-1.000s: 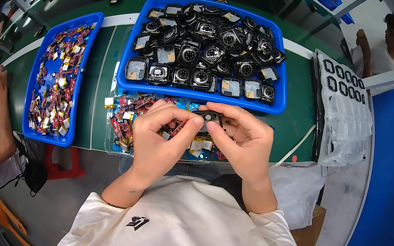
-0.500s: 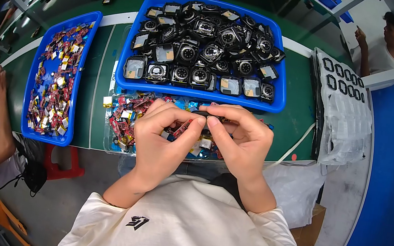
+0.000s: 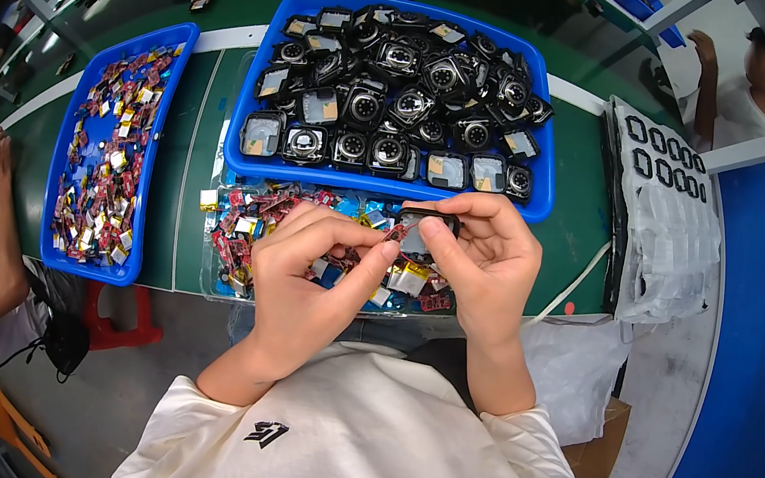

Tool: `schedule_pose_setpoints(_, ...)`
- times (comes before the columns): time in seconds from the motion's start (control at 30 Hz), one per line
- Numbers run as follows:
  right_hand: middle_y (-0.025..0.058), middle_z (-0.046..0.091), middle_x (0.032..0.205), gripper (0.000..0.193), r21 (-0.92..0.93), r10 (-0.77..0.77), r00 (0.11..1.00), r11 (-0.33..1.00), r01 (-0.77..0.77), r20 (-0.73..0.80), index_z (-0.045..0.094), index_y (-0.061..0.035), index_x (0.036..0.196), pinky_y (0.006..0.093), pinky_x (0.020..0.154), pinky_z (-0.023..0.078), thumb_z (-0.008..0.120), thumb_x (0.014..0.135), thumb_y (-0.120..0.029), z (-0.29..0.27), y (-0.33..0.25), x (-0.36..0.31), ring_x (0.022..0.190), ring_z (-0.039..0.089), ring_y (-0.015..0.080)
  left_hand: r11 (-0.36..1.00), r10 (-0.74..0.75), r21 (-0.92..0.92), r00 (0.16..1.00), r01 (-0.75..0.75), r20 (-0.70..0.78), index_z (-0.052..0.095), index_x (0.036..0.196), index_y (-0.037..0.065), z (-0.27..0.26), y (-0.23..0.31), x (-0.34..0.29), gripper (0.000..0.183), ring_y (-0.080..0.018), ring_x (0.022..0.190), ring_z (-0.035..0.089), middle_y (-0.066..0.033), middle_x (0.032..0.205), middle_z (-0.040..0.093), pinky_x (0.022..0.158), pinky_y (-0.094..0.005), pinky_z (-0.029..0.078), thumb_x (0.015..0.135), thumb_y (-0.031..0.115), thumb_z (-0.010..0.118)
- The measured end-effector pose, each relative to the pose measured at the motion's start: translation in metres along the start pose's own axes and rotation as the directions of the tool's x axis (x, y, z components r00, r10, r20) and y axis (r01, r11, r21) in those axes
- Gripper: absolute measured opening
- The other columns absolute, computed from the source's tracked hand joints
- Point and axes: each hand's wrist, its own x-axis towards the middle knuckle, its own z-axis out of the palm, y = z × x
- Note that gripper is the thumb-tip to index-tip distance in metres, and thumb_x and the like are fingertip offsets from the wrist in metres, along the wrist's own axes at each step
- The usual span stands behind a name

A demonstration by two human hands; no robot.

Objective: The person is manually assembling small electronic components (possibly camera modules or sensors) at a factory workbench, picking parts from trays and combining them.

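Over the near edge of the table, my right hand [image 3: 487,271] is closed on a black smartwatch case [image 3: 444,218], its thumb lying on the grey inner face. My left hand [image 3: 315,264] pinches a small red circuit board [image 3: 397,232] between thumb and forefinger at the case's left edge. Whether the board is still attached to the case I cannot tell. Under both hands lies a clear plastic tray [image 3: 212,282] heaped with red boards and small batteries. A silver and yellow battery [image 3: 409,279] shows just below the case; the hands hide part of the heap.
Beyond my hands stands a large blue tray [image 3: 247,159] piled with black watch cases. A narrower blue tray [image 3: 145,206] with boards and batteries is at left. On the right lies a white sheet [image 3: 667,230] with black frames. Other people sit at left and far right.
The watch case has turned so that its grey face shows. My right hand has shifted slightly right, and the red board now shows between my left fingertips.
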Motion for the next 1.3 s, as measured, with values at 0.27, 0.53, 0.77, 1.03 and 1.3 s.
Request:
schedule_pose_setpoints(0.27, 0.0193, 0.066, 0.095, 0.017, -0.193, -0.247, 0.969, 0.951, 0.24, -0.009, 0.054, 0.0058, 0.09, 0.0276, 0.071, 0.057, 0.065, 0.078, 0.011, 0.004, 0.004, -0.007, 0.089, 0.067, 0.0224, 0.652, -0.349, -0.601, 0.887, 0.461, 0.302, 0.067, 0.09, -0.004, -0.001, -0.001, -0.004, 0.008, -0.0073, 0.071, 0.061, -0.0069, 0.081, 0.067, 0.062, -0.0185, 0.048, 0.082, -0.001, 0.069)
schedule_pose_setpoints(0.53, 0.0195, 0.066, 0.095, 0.018, -0.095, -0.201, 0.978, 0.974, 0.204, 0.049, 0.054, 0.0038, 0.088, 0.0297, 0.076, 0.056, 0.067, 0.077, 0.011, 0.0, 0.0, -0.009, 0.093, 0.066, 0.0231, 0.717, -0.385, -0.527, 0.889, 0.457, 0.248, 0.061, 0.092, -0.003, 0.001, 0.004, -0.001, 0.019, -0.0049, 0.067, 0.06, -0.0053, 0.076, 0.067, 0.057, -0.0169, 0.046, 0.078, 0.001, 0.074)
schedule_pose_setpoints(0.77, 0.0188, 0.066, 0.096, 0.019, -0.078, -0.158, 0.987, 0.984, 0.16, 0.022, 0.053, 0.0024, 0.086, 0.0337, 0.083, 0.053, 0.066, 0.077, 0.012, 0.002, 0.002, -0.01, 0.091, 0.066, 0.0222, 0.815, -0.307, -0.453, 0.932, 0.361, 0.19, 0.062, 0.088, -0.001, 0.007, 0.0, 0.0, 0.017, -0.0021, 0.065, 0.054, 0.0, 0.075, 0.063, 0.059, -0.0163, 0.043, 0.078, 0.003, 0.075)
schedule_pose_setpoints(1.03, 0.0096, 0.07, 0.087, 0.021, -0.45, -0.291, 0.849, 0.746, 0.49, 0.442, 0.07, -0.0014, 0.089, 0.0294, 0.061, 0.05, 0.071, 0.069, 0.004, -0.02, -0.021, 0.004, 0.07, 0.065, 0.0219, 0.87, -0.22, -0.384, 0.941, 0.309, 0.257, 0.065, 0.083, 0.001, 0.001, -0.008, -0.001, 0.013, -0.0022, 0.063, 0.05, 0.0006, 0.075, 0.063, 0.057, -0.0174, 0.04, 0.076, 0.005, 0.075)
schedule_pose_setpoints(1.3, 0.0084, 0.07, 0.076, 0.015, -0.453, -0.184, 0.79, 0.734, 0.506, 0.585, 0.072, -0.0029, 0.083, 0.029, 0.064, 0.053, 0.069, 0.069, 0.001, -0.032, -0.041, 0.014, 0.068, 0.066, 0.0204, 0.841, -0.178, -0.392, 0.875, 0.373, 0.449, 0.066, 0.103, 0.001, -0.006, -0.006, 0.002, 0.031, -0.0022, 0.061, 0.049, -0.002, 0.082, 0.067, 0.052, -0.0176, 0.039, 0.074, 0.007, 0.076)
